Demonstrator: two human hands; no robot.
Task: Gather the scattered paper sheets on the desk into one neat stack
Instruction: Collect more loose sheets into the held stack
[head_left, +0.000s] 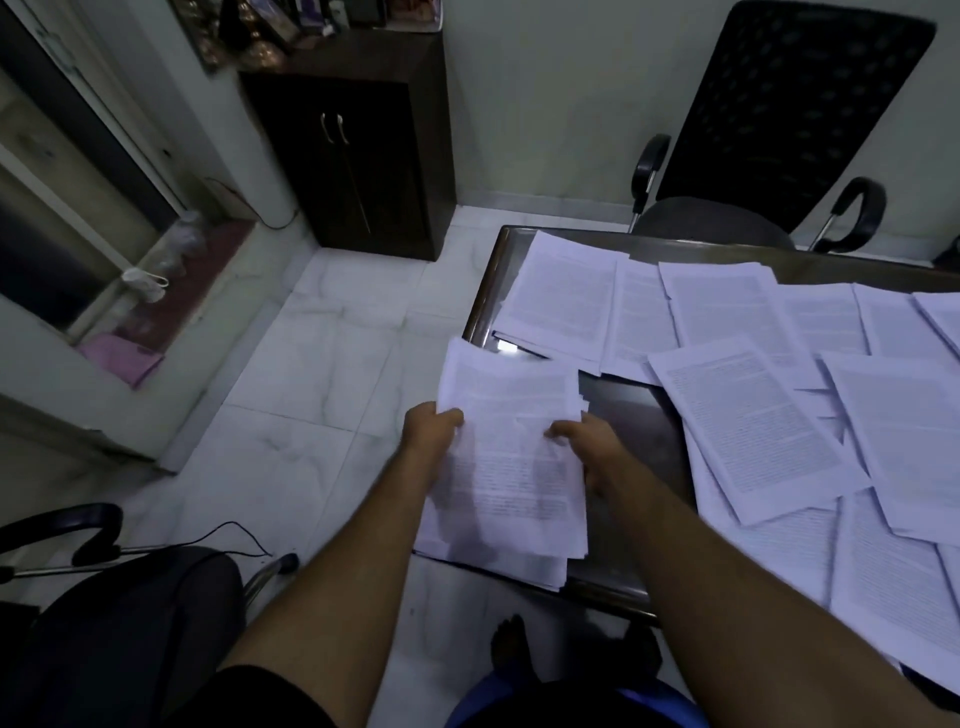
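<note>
Dark desk (631, 410), right half under scattered sheets (753, 415). Partial stack (511, 467) at frame centre, gripped by left hand (431, 431) and right hand (592, 441), fingers clamped on edges. Most left ungathered.

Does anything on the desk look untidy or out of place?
Yes. The stack held by both hands overhangs the desk edge, its sheets fanned unevenly. Loose sheets lie overlapped at differing angles.

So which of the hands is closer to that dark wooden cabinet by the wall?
Left. The left hand grips the paper stack's left edge, on the cabinet's side; the right hand holds the stack's right edge, farther away.
</note>
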